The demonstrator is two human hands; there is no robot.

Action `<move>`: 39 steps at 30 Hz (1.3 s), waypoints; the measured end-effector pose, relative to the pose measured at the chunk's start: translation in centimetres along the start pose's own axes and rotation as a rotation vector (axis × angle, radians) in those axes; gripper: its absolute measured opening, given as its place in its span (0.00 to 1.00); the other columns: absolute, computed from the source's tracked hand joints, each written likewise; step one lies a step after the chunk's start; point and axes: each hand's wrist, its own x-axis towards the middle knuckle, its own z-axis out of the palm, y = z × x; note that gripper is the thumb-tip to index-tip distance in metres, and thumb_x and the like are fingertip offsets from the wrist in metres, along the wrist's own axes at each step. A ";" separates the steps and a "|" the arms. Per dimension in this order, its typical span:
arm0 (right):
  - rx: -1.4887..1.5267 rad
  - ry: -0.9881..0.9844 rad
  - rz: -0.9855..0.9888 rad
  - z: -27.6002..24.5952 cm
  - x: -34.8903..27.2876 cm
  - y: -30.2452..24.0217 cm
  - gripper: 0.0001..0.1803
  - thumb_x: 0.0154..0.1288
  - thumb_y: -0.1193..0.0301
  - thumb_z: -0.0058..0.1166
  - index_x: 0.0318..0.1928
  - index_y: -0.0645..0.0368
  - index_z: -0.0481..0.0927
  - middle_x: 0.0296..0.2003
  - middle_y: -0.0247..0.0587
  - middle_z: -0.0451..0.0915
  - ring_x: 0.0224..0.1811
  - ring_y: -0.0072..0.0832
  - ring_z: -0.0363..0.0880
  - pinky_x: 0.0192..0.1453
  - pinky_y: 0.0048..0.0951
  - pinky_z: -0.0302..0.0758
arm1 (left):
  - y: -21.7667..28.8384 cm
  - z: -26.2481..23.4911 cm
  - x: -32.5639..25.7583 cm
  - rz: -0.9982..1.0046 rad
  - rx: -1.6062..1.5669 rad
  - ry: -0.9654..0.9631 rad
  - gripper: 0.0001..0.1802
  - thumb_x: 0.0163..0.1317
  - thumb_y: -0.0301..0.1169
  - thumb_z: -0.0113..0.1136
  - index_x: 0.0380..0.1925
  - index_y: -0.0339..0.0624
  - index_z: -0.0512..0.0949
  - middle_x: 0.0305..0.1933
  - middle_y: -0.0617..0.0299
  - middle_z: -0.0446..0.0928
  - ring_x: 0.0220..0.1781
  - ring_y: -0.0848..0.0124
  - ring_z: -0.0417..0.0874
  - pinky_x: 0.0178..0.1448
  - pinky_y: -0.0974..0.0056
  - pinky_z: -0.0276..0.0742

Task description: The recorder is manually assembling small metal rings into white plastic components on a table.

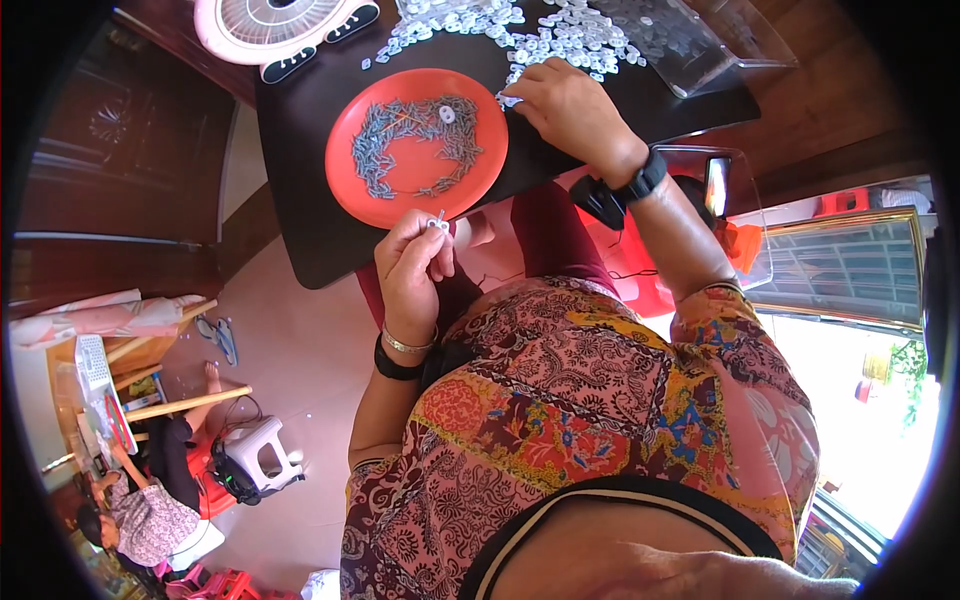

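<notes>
My left hand (408, 270) is in front of the plate's near rim, pinching a small white two-holed plastic piece (438, 225) with a thin grey screw sticking up from it. On the dark table, my right hand (578, 112) reaches to the near edge of a pile of white plastic pieces (570, 40). Its thumb and fingers are closed on a small white plastic piece (503, 101), mostly covered by the fingertips. Between the hands and to the left lies a round orange-red plate (345, 150) holding many grey screws (375, 150). One white piece (447, 114) rests among the screws.
A pink fan (280, 18) stands at the table's far left. A clear plastic bin (730, 50) is at the far right. Beside my right forearm are a phone (716, 185) and a clear tray (762, 215). Another person (155, 520) sits at the lower left near a white stool (265, 455).
</notes>
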 end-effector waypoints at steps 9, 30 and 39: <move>-0.125 -0.001 -0.042 1.4 0.8 0.9 0.05 0.55 0.73 0.52 0.30 0.58 0.80 0.31 0.39 0.77 0.36 0.37 0.78 0.39 0.35 0.77 | 0.4 0.0 -0.3 -0.006 0.020 0.022 0.10 0.62 0.29 0.47 0.22 0.40 0.70 0.17 0.68 0.69 0.18 0.83 0.62 0.23 0.75 0.53; 1.466 -0.189 0.581 -2.6 -3.0 -8.4 0.06 0.66 0.76 0.53 0.41 0.63 0.79 0.34 0.33 0.81 0.35 0.15 0.77 0.41 0.17 0.74 | 0.9 2.1 0.6 0.022 0.147 -0.059 0.09 0.63 0.27 0.45 0.24 0.38 0.70 0.19 0.68 0.67 0.18 0.82 0.62 0.23 0.75 0.54; 1.477 -0.140 0.617 -2.2 -3.0 -8.6 0.06 0.66 0.75 0.54 0.41 0.63 0.79 0.33 0.33 0.81 0.35 0.16 0.78 0.40 0.17 0.75 | 1.2 2.3 0.6 -0.024 0.111 -0.047 0.10 0.63 0.26 0.48 0.22 0.36 0.69 0.17 0.69 0.64 0.20 0.82 0.61 0.28 0.73 0.58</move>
